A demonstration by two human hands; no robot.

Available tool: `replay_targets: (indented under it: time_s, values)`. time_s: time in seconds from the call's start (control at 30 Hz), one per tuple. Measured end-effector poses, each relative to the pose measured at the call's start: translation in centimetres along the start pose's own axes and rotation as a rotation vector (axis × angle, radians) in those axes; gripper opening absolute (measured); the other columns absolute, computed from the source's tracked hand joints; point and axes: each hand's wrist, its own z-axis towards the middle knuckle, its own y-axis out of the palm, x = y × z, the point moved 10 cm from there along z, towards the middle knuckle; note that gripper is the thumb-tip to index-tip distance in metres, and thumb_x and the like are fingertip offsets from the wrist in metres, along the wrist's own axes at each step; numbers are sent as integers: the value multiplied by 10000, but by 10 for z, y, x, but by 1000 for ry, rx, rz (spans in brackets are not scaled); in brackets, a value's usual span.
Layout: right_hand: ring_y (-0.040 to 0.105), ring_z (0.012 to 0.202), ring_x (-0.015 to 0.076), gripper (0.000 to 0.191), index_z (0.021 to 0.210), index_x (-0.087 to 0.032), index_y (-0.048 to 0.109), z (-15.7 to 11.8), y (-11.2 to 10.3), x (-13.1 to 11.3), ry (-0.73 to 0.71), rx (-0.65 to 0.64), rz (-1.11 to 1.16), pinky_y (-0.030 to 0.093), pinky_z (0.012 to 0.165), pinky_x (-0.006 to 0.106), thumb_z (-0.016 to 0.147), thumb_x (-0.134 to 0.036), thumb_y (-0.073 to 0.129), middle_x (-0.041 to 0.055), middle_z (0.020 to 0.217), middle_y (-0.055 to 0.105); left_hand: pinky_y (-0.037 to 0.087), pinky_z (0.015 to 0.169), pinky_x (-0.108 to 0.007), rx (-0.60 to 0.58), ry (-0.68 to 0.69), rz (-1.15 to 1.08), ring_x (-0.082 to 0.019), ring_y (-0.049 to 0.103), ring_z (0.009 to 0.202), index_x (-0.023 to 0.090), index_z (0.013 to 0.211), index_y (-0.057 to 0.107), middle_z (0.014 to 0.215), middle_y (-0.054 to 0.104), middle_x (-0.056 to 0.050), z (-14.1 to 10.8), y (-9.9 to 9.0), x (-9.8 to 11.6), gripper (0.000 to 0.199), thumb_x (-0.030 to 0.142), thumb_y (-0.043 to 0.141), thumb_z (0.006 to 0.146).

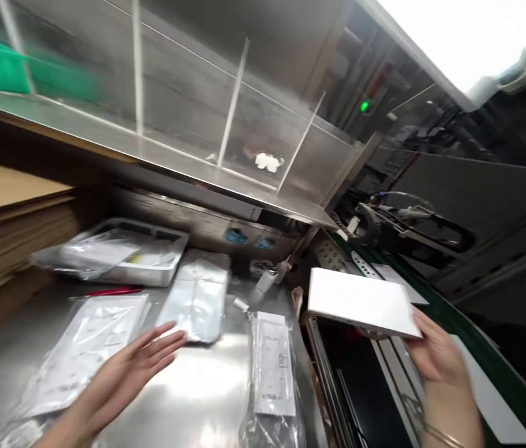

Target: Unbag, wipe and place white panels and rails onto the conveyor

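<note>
White flat carton point(360, 302) is tilted in the right hand point(438, 351), held up over a dark open tray point(351, 367) at the edge of a green-edged conveyor point(493, 367). The right fingers point(424, 342) curl around the carton's near edge, grasping it, though motion blur hides their exact hold. The left hand point(123, 379) is open, fingers spread and holding nothing, just above a stainless steel table point(202, 386). Beside it lies a flat plastic-wrapped packet point(88, 351), and a silver foil pouch point(195, 295) lies just past its fingertips. Between the hands, a clear plastic bag with a printed label point(272, 367) lies in the way. Farther back are a steel tray point(118, 252) and stacked cardboard sheets point(2, 230).
</note>
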Motion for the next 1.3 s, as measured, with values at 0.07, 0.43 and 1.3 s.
replay_targets:
  time_s: [0.07, 0.43, 1.3]
  values:
    - [629, 899, 229, 434, 1057, -146, 650, -25, 130, 46, 225, -433, 9, 508, 746, 326, 643, -250, 728, 127, 1063, 661, 366, 991, -396, -102, -117, -61, -286, 515, 1156, 102, 1357, 332, 1184, 613, -157, 11, 30, -17, 596, 421, 462, 870]
    - [609, 622, 123, 377, 933, -126, 681, -139, 352, 212, 674, -899, 94, 467, 582, 221, 688, -411, 714, 49, 736, 688, 426, 887, -395, -370, -324, -412, -333, 605, 1016, 8, 1172, 552, 990, 696, -183, -36, 87, -53, 667, 568, 424, 834]
    - [522, 757, 155, 297, 965, -236, 495, -171, 286, 200, 183, -473, -266, 412, 598, 248, 861, -508, 439, -3, 824, 535, 458, 885, -431, -214, -100, -402, -318, 648, 937, 109, 1245, 516, 1004, 702, -136, 2, 84, -23, 601, 541, 467, 830]
